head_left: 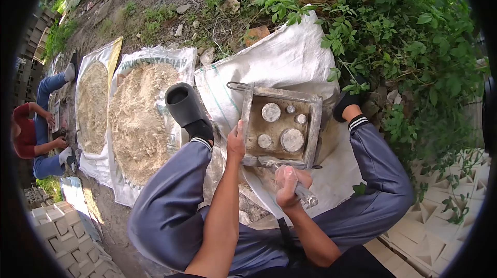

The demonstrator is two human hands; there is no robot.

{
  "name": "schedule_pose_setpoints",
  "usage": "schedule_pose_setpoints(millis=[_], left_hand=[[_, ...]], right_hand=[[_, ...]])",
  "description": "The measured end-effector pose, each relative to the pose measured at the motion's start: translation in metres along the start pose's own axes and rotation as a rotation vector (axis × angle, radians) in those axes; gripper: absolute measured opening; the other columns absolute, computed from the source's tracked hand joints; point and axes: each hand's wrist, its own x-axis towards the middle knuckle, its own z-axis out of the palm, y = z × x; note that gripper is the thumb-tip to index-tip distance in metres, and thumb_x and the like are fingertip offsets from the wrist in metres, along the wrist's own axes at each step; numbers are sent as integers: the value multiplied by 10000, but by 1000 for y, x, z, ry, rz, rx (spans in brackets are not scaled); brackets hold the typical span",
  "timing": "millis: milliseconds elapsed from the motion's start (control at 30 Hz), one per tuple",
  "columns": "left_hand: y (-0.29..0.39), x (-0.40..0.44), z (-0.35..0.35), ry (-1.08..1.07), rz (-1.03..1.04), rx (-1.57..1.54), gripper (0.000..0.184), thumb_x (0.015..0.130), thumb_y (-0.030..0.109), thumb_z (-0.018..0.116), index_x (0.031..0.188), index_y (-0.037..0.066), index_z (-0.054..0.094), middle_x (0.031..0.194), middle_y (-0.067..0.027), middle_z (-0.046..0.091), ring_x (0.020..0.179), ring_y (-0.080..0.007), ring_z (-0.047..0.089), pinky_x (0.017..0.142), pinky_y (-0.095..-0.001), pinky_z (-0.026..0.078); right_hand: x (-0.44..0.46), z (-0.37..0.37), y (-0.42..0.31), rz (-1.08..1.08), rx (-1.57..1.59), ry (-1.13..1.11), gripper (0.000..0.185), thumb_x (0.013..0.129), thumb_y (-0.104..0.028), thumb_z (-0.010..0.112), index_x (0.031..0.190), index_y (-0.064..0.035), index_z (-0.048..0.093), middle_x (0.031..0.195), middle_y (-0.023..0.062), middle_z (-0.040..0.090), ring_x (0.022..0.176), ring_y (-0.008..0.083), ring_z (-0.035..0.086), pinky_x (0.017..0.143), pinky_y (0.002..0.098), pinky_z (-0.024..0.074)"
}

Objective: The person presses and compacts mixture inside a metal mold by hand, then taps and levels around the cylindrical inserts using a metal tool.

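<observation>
A square, dusty box frame [317, 122] sits on a white sack between my legs. Packed sand [263, 125] fills its inside, with several round pale pieces of different sizes, such as the large disc [292, 140], set in it. My left hand [236, 144] grips the frame's left wall near its lower corner. Below the near wall, my right hand [292, 184] is closed around a grey, dust-coated bar-like tool [305, 195]. Its thin end points toward the frame's near edge; its exact kind is unclear.
Piles of pale sand [140, 122] lie on spread sacks at left. Beyond them sits another person [26, 130] in red, hands at a small object. Green plants [393, 34] grow at right. Cast blocks [432, 226] with raised patterns stand lower right, and more blocks [64, 236] lower left.
</observation>
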Motion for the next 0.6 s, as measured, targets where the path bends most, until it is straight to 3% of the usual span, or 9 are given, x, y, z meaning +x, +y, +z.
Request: schedule_pose_setpoints(millis=[100, 200, 400, 467, 600], left_hand=[[6, -2, -1, -29, -61, -3, 648, 973, 509, 384, 1156, -80, 585, 1033, -218, 647, 981, -263, 587, 903, -327, 413], [-3, 3, 2, -31, -41, -84, 647, 975, 505, 386, 1172, -81, 578, 1064, -210, 645, 1006, -258, 583, 914, -318, 410], [7, -1, -1, -45, -116, 16, 620, 979, 484, 396, 1178, -77, 573, 1064, -207, 647, 993, -263, 590, 904, -328, 415], [3, 2, 4, 1, -35, 26, 602, 971, 482, 418, 1158, -67, 583, 1033, -209, 649, 964, -278, 597, 882, -339, 424], [10, -5, 2, 74, 70, 184, 569, 928, 494, 503, 1082, -44, 608, 941, -219, 643, 881, -314, 609, 818, -366, 445]], right_hand=[[-1, -12, 23, -39, -15, 51, 393, 891, -88, 462, 511, -12, 398, 451, 46, 406, 378, 137, 407, 409, 310, 271], [8, -14, 12, 44, -89, -63, 426, 911, -106, 418, 508, -39, 299, 446, 5, 331, 389, 94, 303, 400, 278, 243], [-3, -37, 25, -95, -154, -47, 404, 881, -123, 465, 510, -30, 335, 453, 34, 349, 378, 112, 343, 405, 291, 255], [6, -41, 17, -121, -217, -67, 397, 878, -129, 469, 513, -23, 357, 454, 46, 346, 378, 115, 355, 409, 289, 261], [7, -51, 0, 68, -68, 26, 365, 863, -63, 478, 524, -14, 352, 448, 41, 335, 377, 134, 343, 414, 319, 245]])
